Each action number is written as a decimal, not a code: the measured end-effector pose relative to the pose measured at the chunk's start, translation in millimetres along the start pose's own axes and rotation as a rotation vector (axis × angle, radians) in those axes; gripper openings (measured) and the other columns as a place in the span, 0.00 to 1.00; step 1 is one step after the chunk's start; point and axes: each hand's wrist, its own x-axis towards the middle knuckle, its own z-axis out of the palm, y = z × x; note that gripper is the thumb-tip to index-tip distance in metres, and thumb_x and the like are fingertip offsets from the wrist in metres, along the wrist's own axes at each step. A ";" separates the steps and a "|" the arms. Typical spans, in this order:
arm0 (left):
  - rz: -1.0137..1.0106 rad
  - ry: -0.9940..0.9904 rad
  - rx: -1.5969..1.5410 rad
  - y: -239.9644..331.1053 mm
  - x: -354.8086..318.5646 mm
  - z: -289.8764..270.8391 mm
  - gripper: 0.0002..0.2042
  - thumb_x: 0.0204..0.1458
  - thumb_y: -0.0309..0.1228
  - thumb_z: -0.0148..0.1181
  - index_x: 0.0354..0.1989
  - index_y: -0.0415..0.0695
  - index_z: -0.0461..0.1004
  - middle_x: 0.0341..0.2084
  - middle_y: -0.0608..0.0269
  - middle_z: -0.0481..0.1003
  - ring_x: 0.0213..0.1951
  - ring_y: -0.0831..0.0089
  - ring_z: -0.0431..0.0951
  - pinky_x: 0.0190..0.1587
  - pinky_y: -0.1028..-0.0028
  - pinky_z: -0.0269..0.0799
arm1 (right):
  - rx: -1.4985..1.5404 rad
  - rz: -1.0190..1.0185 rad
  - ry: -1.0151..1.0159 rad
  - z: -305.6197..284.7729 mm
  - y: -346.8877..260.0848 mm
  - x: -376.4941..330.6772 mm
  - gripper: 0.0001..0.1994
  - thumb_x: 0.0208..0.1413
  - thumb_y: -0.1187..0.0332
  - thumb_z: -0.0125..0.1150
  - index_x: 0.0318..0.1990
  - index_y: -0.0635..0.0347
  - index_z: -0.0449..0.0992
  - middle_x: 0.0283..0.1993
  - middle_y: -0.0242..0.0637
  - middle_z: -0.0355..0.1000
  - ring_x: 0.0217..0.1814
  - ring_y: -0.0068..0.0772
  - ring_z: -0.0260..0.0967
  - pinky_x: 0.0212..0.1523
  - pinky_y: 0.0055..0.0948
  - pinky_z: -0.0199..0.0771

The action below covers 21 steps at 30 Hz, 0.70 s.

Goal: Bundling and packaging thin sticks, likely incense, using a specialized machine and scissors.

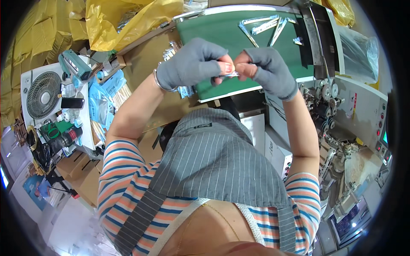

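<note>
Both hands are raised together over the near edge of a green belt (222, 30). The left hand (192, 62) and the right hand (267, 68), in grey fingerless gloves, pinch the two ends of one small silvery packet (232, 74) between thumb and fingertips. So one packet is in hand, not yet set down. At twelve to one o'clock, more silvery packets (267, 25) lie loose on the belt, apparently yet to be picked up. At three o'clock sits a machine with rollers (329, 98); at nine o'clock, a white fan (42, 94) stands on a cluttered surface (87, 106).
</note>
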 end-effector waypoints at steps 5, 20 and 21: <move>-0.052 0.104 0.002 -16.2 3.8 -5.4 0.10 0.51 0.33 0.55 0.30 0.37 0.75 0.21 0.69 0.71 0.25 0.83 0.69 0.29 0.81 0.65 | -0.297 -0.011 0.158 10.2 6.4 -0.6 0.14 0.57 0.62 0.57 0.41 0.65 0.74 0.36 0.42 0.74 0.37 0.33 0.72 0.40 0.27 0.71; -0.122 0.194 -0.126 -33.0 49.6 75.2 0.10 0.58 0.35 0.50 0.37 0.41 0.70 0.22 0.70 0.64 0.24 0.82 0.62 0.28 0.80 0.60 | -0.203 0.788 1.222 104.0 180.0 -320.2 0.15 0.54 0.57 0.54 0.38 0.59 0.77 0.33 0.41 0.76 0.34 0.38 0.74 0.40 0.33 0.72; -0.093 0.189 -0.140 -36.7 59.0 78.5 0.10 0.59 0.35 0.50 0.38 0.40 0.69 0.24 0.70 0.66 0.26 0.83 0.64 0.28 0.82 0.59 | -0.086 0.800 1.356 111.5 211.8 -363.2 0.14 0.54 0.58 0.54 0.37 0.60 0.78 0.31 0.38 0.76 0.32 0.34 0.73 0.37 0.31 0.72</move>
